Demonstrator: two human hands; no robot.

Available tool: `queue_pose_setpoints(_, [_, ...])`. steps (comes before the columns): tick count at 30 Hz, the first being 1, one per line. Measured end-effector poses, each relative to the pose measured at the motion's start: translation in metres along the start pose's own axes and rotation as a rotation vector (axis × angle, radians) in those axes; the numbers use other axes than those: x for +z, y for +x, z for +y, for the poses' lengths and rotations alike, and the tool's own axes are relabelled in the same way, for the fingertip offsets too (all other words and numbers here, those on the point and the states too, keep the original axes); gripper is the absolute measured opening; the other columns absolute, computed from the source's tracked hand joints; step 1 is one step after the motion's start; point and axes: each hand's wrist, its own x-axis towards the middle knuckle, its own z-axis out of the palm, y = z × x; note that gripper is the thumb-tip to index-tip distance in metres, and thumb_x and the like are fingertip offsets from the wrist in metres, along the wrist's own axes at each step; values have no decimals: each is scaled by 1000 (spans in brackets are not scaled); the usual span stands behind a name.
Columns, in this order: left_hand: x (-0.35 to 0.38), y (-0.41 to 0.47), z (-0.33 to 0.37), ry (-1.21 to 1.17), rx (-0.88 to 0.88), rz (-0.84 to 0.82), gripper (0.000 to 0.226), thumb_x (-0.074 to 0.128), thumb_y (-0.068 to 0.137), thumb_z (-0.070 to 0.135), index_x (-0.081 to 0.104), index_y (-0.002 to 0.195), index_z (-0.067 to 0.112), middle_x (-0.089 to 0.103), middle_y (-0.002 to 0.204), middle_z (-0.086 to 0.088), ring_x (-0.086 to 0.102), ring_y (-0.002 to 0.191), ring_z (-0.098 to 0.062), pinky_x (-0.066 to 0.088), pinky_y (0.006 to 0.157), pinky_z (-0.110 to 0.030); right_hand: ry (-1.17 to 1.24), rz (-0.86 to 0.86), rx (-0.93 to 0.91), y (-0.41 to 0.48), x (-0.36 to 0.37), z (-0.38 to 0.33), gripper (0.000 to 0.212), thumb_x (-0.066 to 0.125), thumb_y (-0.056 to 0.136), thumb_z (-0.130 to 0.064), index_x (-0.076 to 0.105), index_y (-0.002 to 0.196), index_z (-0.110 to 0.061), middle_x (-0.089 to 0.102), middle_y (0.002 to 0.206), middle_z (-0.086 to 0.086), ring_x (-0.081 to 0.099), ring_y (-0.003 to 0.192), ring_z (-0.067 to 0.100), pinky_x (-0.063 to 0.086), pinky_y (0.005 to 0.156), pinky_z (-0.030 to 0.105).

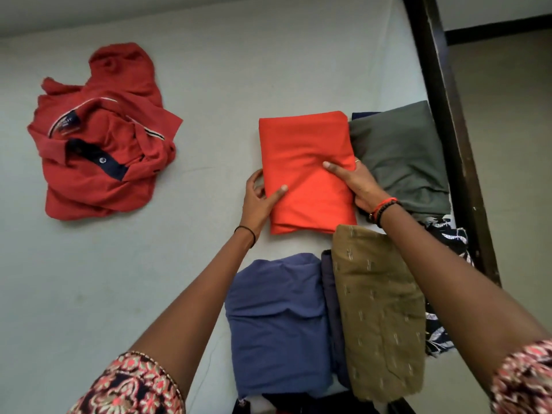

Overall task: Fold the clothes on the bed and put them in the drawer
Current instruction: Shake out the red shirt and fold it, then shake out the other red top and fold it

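Note:
A folded bright orange garment (pixel 301 150) lies on the pale bed sheet (pixel 209 85). My left hand (pixel 258 200) grips its left edge, thumb on top. Its right edge is held by my right hand (pixel 357 186), thumb pressed on the cloth. An unfolded red polo shirt (pixel 101 144) with a navy placket lies crumpled at the far left of the bed. Folded pieces surround the orange one: a grey-green one (pixel 400 162) to its right, a blue one (pixel 277 321) and an olive patterned one (pixel 379 318) nearer to me.
A dark wooden bed frame (pixel 454 130) runs along the right side, with floor (pixel 513 121) beyond it. A black floral cloth (pixel 448 240) peeks out under the folded piles at the right edge. No drawer is in view.

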Motion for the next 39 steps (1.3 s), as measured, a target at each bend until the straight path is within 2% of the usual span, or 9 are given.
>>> queue_pose_setpoints(4, [0, -28, -17, 51, -4, 33, 66, 72, 81, 10, 37, 137, 12, 49, 125, -2, 54, 110, -15, 49, 81, -13, -178, 83, -45, -6, -4, 1, 52, 81, 73, -16, 54, 118, -11, 66, 113, 4, 65, 97, 13, 53, 84, 25])
queue_pose_setpoints(8, [2, -34, -26, 135, -72, 69, 56, 73, 81, 10, 44, 129, 5, 56, 126, -15, 57, 107, -21, 47, 89, -27, -533, 194, -52, -13, -8, 9, 67, 86, 65, -21, 52, 121, -9, 63, 116, 8, 61, 104, 21, 48, 94, 34])
queue_pose_setpoints(14, [-7, -34, -14, 353, -134, -113, 59, 71, 84, 22, 39, 132, 6, 53, 126, -13, 53, 114, -26, 45, 97, -34, -751, 267, -34, -24, -1, 6, 72, 81, 72, -20, 44, 132, -4, 56, 127, 19, 52, 118, 34, 40, 96, 34])
queue_pose_setpoints(17, [-27, -36, -4, 425, -147, -153, 44, 64, 89, 27, 48, 126, 9, 58, 105, -9, 58, 98, -22, 47, 83, -29, -824, 329, -52, -29, 4, -3, 80, 76, 77, -23, 33, 142, -7, 47, 133, 26, 43, 125, 40, 35, 106, 41])
queue_pose_setpoints(21, [-86, -45, 16, 409, 68, 41, 14, 54, 94, 13, 60, 105, 8, 65, 93, -8, 63, 80, -14, 45, 69, -9, -1081, 403, -218, -43, 39, -24, 69, 61, 88, -27, 28, 146, -13, 37, 135, 28, 34, 127, 43, 29, 106, 47])
queue_pose_setpoints(24, [-143, -41, 30, 485, 270, 262, 13, 52, 93, 6, 63, 98, 5, 65, 93, -10, 61, 77, -16, 50, 76, -24, -1184, 448, -504, -41, 83, -33, 58, 56, 88, -19, 37, 142, -10, 41, 136, 24, 36, 129, 39, 29, 106, 46])
queue_pose_setpoints(30, [-240, -14, 50, 659, 421, 627, 18, 50, 91, 2, 57, 104, -7, 56, 105, -26, 54, 97, -32, 37, 86, -28, -1179, 18, -868, -18, 205, -27, 49, 42, 78, 9, 58, 121, -6, 60, 121, 13, 52, 112, 34, 40, 95, 40])
queue_pose_setpoints(35, [-283, 41, 58, 260, 58, 750, 50, 67, 81, 40, 48, 111, 6, 62, 104, -18, 62, 100, -35, 48, 92, -46, -1339, -305, -927, -2, 287, -25, 35, 44, 85, 2, 57, 117, -1, 58, 111, 19, 51, 106, 37, 42, 87, 45])
queue_pose_setpoints(39, [-291, 67, 66, 279, -51, 713, 66, 73, 75, 47, 54, 118, 1, 65, 113, -18, 63, 104, -32, 51, 90, -41, -1497, -282, -922, 7, 324, -17, 52, 53, 85, -9, 41, 135, -3, 49, 126, 19, 44, 116, 36, 40, 92, 41])
